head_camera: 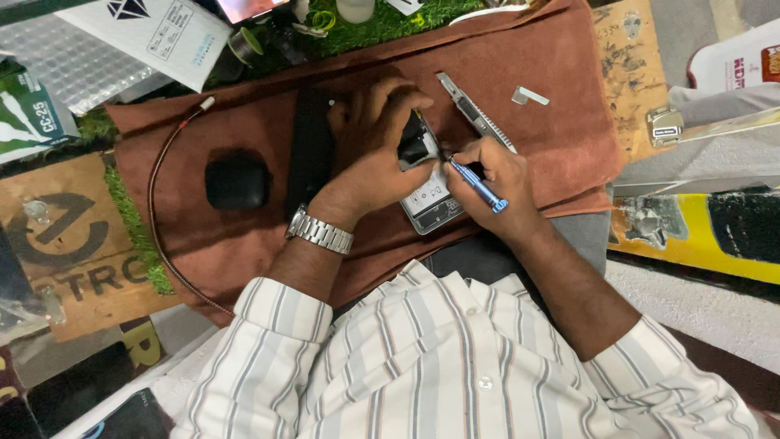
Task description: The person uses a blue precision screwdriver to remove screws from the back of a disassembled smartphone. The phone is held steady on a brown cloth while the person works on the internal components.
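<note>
Brown cloth (561, 138): left hand (378, 142) grips opened phone (431, 199); right hand (496, 179) grips blue screwdriver (479, 189).

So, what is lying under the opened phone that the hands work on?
The opened phone lies on a brown suede-like cloth, which shows all around it. The left hand covers its upper part, so what lies there is hidden. The right hand holds a blue screwdriver.

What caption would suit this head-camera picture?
Left hand steadies an opened phone while right hand works a blue screwdriver.
</note>
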